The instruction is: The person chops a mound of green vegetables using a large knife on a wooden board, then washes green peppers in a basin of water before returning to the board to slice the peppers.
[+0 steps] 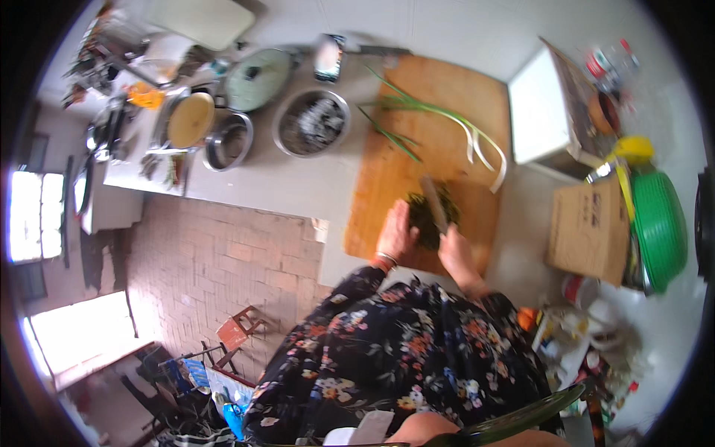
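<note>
My right hand [457,254] grips the handle of a kitchen knife [434,202], whose blurred blade points away from me over a pile of dark green chopped greens [422,220]. At the pile's left edge, my left hand [395,233] lies with its fingers extended and the thumb apart, holding nothing. Both hands are over the near part of a wooden cutting board [368,223]. Farther up the board lie several long green onions [433,106], their white ends curving to the right. A shorter loose green stalk [391,136] rests left of them.
Left of the board stand a metal bowl [285,134] with dark and whitish contents, a smaller metal pot [229,148], a glass lid [258,78] and a phone [329,58]. A white box-like block [539,106], a cardboard box [586,229] and a green plastic basin [659,229] are on the right.
</note>
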